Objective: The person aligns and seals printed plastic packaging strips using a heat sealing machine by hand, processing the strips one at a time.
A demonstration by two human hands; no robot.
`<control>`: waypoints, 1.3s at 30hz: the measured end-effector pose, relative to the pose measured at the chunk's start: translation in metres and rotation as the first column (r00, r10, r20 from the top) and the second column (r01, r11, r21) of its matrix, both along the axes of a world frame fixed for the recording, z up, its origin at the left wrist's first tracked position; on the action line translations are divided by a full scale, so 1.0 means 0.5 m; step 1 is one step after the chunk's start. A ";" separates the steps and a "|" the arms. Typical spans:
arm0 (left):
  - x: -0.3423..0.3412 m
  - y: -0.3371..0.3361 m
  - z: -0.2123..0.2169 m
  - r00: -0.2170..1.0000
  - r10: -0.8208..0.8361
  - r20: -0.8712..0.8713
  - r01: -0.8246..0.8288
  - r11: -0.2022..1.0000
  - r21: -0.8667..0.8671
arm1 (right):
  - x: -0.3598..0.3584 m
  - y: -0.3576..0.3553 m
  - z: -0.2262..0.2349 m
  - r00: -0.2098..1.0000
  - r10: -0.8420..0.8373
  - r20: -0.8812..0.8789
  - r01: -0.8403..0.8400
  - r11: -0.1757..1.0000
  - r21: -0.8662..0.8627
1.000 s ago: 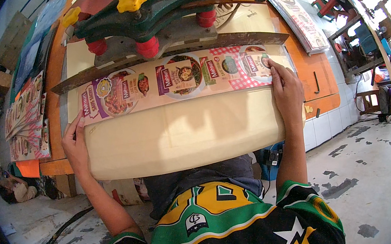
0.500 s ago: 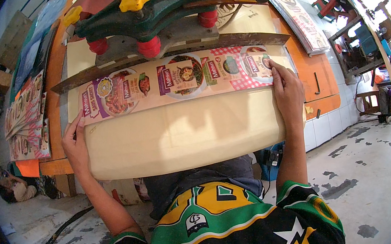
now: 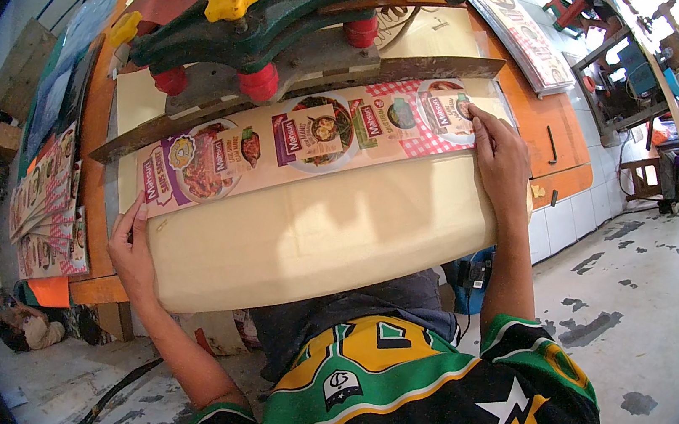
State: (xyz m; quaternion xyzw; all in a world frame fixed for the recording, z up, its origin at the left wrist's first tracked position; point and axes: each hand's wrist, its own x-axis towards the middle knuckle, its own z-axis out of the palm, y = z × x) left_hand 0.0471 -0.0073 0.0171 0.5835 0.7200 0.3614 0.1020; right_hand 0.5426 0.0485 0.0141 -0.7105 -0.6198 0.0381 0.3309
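A long printed plastic strip (image 3: 266,157) with food pictures and a pink checked end lies slanted across a cream padded sheet (image 3: 329,228). My left hand (image 3: 134,250) is closed at its lower left end, thumb and fingertips at the corner. At the upper right end, my right hand (image 3: 500,160) pinches the strip's edge between thumb and fingers. Along the strip's far edge runs the long metal bar (image 3: 433,69) of a press. Above the bar sits the dark green press head (image 3: 295,24) with yellow knobs (image 3: 232,3) and red bushings (image 3: 259,82).
Similar printed strips are stacked on the orange table (image 3: 571,151) at the far right, and more printed sheets (image 3: 46,218) hang at the left. A dark hex key (image 3: 551,145) lies on the table to the right. The cream sheet droops over the near edge toward my lap.
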 end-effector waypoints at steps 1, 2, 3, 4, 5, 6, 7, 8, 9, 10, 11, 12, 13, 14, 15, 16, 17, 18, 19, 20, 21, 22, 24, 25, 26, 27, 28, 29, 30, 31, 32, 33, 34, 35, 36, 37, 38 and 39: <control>-0.001 0.000 0.000 1.000 0.001 -0.001 -0.001 1.000 0.000 | 0.000 0.000 -0.001 1.000 0.002 -0.002 -0.002 1.000 0.003; -0.003 0.000 -0.001 1.000 0.000 -0.006 0.000 1.000 0.000 | 0.000 0.001 -0.002 1.000 0.005 -0.004 -0.005 1.000 0.005; -0.003 0.000 -0.002 1.000 -0.002 -0.010 0.002 1.000 -0.001 | 0.000 0.000 -0.001 1.000 0.005 -0.004 -0.005 1.000 0.005; -0.003 0.001 -0.002 1.000 -0.002 -0.010 0.002 1.000 -0.001 | -0.001 0.000 0.001 1.000 0.002 -0.004 -0.002 1.000 0.002; -0.003 0.001 -0.003 1.000 -0.003 -0.004 0.003 1.000 -0.001 | -0.002 0.000 0.003 1.000 0.000 -0.003 0.000 1.000 0.000; -0.002 0.002 -0.003 1.000 -0.004 0.003 0.004 1.000 -0.001 | -0.002 -0.001 0.005 1.000 -0.001 -0.004 0.001 1.000 0.000; -0.003 0.002 -0.003 1.000 -0.004 0.003 0.004 1.000 -0.001 | -0.003 -0.001 0.007 1.000 -0.008 0.001 0.008 1.000 -0.007; -0.006 0.002 -0.004 1.000 -0.002 0.002 0.002 1.000 -0.016 | -0.003 -0.001 0.009 1.000 -0.014 0.005 0.014 1.000 -0.014; -0.008 0.001 -0.005 1.000 0.002 0.000 -0.002 0.999 -0.032 | -0.004 0.000 0.007 1.000 -0.012 0.003 0.012 1.000 -0.015; -0.008 -0.001 -0.004 1.000 0.004 -0.001 -0.004 0.999 -0.033 | -0.005 0.000 0.006 1.000 -0.007 0.002 0.007 1.000 -0.015; -0.006 -0.002 -0.002 1.000 0.007 -0.005 -0.007 0.999 -0.032 | -0.007 0.001 0.004 1.000 -0.002 0.002 0.002 1.000 -0.015; -0.003 -0.001 0.000 1.000 0.005 -0.006 -0.005 1.000 -0.029 | -0.005 0.001 0.005 1.000 -0.004 0.003 0.004 1.000 -0.014; -0.001 0.001 0.002 1.000 0.003 -0.005 -0.003 1.000 -0.029 | -0.003 0.000 0.006 1.000 -0.006 0.006 0.006 1.000 -0.004; 0.000 0.002 0.003 1.000 0.007 -0.008 -0.007 0.999 -0.041 | -0.002 -0.001 0.006 1.000 -0.007 0.009 0.007 1.000 0.007; 0.001 0.002 0.004 1.000 0.012 -0.013 -0.013 0.999 -0.053 | 0.000 0.000 0.003 1.000 -0.007 0.009 0.007 1.000 0.008; 0.001 0.002 0.004 1.000 0.012 -0.012 -0.013 0.999 -0.052 | 0.001 0.001 0.000 1.000 -0.001 0.014 0.001 1.000 0.016; 0.000 0.002 0.004 1.000 0.015 -0.011 -0.016 0.999 -0.051 | 0.002 0.001 -0.001 1.000 0.004 0.019 -0.004 1.000 0.024; -0.001 0.002 0.002 1.000 0.018 -0.009 -0.019 0.999 -0.051 | 0.001 0.001 0.000 1.000 0.004 0.019 -0.005 1.000 0.024; -0.003 0.002 0.001 1.000 0.019 -0.008 -0.019 0.999 -0.051 | -0.001 0.000 0.002 1.000 0.000 0.012 -0.001 1.000 0.012; -0.005 0.002 -0.001 1.000 0.012 -0.017 -0.013 0.999 -0.047 | -0.002 0.000 0.003 1.000 -0.004 0.005 0.004 1.000 0.001; -0.006 0.002 -0.002 1.000 0.006 -0.025 -0.007 0.999 -0.042 | -0.002 0.000 0.003 1.000 -0.003 0.006 0.003 1.000 0.001; -0.006 0.002 -0.002 1.000 0.006 -0.024 -0.007 0.999 -0.041 | -0.001 0.000 0.002 1.000 0.001 0.005 -0.001 1.000 0.008; -0.004 0.003 -0.002 1.000 0.013 -0.021 -0.014 0.999 -0.032 | -0.001 0.000 0.002 1.000 0.004 0.005 -0.004 1.000 0.016; -0.002 0.003 -0.002 1.000 0.012 -0.020 -0.013 0.999 -0.031 | -0.001 0.000 0.003 1.000 0.003 0.008 -0.003 1.000 0.011; 0.001 0.003 -0.001 0.999 0.028 -0.026 -0.029 0.999 -0.040 | -0.001 -0.001 0.003 1.000 0.002 0.011 -0.002 1.000 0.007; 0.002 0.001 0.000 0.998 0.045 -0.034 -0.047 0.998 -0.049 | -0.002 -0.001 0.004 1.000 0.002 0.011 -0.002 1.000 0.007; 0.004 0.001 0.000 0.998 0.045 -0.034 -0.047 0.998 -0.049 | -0.003 -0.002 0.006 1.000 0.005 0.003 -0.005 1.000 0.003; 0.005 0.000 0.000 0.998 0.039 -0.040 -0.041 0.999 -0.033 | -0.004 -0.002 0.007 1.000 0.007 -0.004 -0.007 1.000 -0.001; 0.006 0.000 -0.001 0.998 0.033 -0.046 -0.034 0.999 -0.017 | -0.004 -0.002 0.006 1.000 0.007 -0.004 -0.007 1.000 -0.001; 0.006 0.000 -0.001 0.998 0.033 -0.046 -0.034 0.999 -0.018 | -0.003 -0.001 0.005 1.000 0.008 -0.001 -0.008 1.000 0.006; 0.007 -0.001 -0.001 0.999 0.035 -0.037 -0.036 0.999 -0.019 | -0.003 -0.001 0.004 1.000 0.010 0.002 -0.010 1.000 0.014; 0.007 -0.001 -0.001 0.999 0.038 -0.028 -0.038 0.999 -0.021 | -0.002 0.000 0.004 1.000 0.010 0.003 -0.010 1.000 0.014; 0.010 -0.001 0.001 0.999 0.038 -0.028 -0.038 0.999 -0.021 | -0.002 0.000 0.004 1.000 0.009 0.008 -0.009 1.000 0.015; 0.013 -0.001 0.003 0.999 0.040 -0.033 -0.040 0.999 -0.018 | -0.002 0.000 0.003 1.000 0.007 0.014 -0.008 1.000 0.017; 0.015 -0.002 0.004 0.998 0.041 -0.039 -0.042 0.999 -0.015 | -0.001 0.000 0.002 1.000 0.008 0.015 -0.008 1.000 0.018; 0.014 -0.002 0.003 0.998 0.042 -0.038 -0.042 0.999 -0.015 | 0.000 0.001 0.000 1.000 0.009 0.017 -0.010 1.000 0.024; 0.014 -0.002 0.001 0.999 0.039 -0.035 -0.039 0.999 -0.009 | 0.000 0.001 -0.002 1.000 0.011 0.020 -0.012 0.999 0.031; 0.013 -0.002 0.000 0.999 0.036 -0.033 -0.036 0.999 -0.004 | 0.000 0.002 -0.003 1.000 0.012 0.020 -0.012 0.999 0.032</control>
